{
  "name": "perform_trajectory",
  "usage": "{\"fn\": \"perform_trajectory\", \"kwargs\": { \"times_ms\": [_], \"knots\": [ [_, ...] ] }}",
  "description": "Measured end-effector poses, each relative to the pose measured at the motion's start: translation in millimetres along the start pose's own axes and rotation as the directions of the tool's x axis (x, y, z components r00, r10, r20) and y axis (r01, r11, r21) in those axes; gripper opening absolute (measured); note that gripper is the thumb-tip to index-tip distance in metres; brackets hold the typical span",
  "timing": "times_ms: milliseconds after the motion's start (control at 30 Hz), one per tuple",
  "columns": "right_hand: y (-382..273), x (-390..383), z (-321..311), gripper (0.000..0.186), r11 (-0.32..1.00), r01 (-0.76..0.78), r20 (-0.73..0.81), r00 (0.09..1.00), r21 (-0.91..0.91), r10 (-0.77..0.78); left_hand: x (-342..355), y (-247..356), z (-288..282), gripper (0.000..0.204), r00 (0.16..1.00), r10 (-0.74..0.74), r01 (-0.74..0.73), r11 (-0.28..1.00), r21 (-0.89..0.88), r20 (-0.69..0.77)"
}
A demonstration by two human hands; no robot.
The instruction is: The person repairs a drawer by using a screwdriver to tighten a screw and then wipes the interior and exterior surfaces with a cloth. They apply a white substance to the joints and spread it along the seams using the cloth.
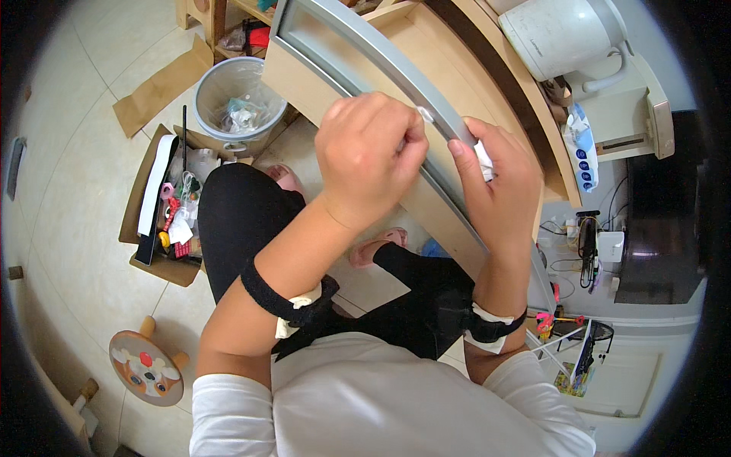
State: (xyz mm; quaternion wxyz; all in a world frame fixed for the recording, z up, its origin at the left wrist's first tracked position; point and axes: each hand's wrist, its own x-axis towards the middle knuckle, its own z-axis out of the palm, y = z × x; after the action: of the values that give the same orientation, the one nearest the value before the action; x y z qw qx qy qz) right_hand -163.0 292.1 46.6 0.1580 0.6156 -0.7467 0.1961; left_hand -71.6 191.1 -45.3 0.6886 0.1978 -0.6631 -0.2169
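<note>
A light-wood drawer (426, 46) stands pulled out at the upper middle, its glass front framed in a silver metal edge (396, 80). My left hand (371, 148) is closed in a fist against the outer side of this front; whatever it holds is hidden. A small white spot shows on the frame beside its fingers, too bright to make out. My right hand (502, 171) is wrapped around a crumpled white tissue (484, 161) at the frame's inner edge. Its thumb presses near the metal, and the other fingers are partly hidden.
A white kettle (560, 38) stands on the cabinet top, with a blue-and-white wipes packet (581, 152) beside it. At left are a lined trash bin (242, 99), a cardboard box of odds and ends (175, 206), flattened cardboard (164, 87) and a small animal-face stool (146, 368).
</note>
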Motion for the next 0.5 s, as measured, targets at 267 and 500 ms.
{"fn": "perform_trajectory", "kwargs": {
  "times_ms": [267,500],
  "knots": [
    [1,1,2,0.021,0.999,0.050,-0.040,0.998,-0.005,-0.050,-3,1,2,0.014,0.999,-0.038,0.039,0.999,0.030,-0.011],
    [1,2,2,0.021,0.999,0.047,-0.040,0.998,0.000,-0.047,17,-18,-5,0.016,0.959,-0.233,0.235,0.972,-0.003,-0.159]
  ]
}}
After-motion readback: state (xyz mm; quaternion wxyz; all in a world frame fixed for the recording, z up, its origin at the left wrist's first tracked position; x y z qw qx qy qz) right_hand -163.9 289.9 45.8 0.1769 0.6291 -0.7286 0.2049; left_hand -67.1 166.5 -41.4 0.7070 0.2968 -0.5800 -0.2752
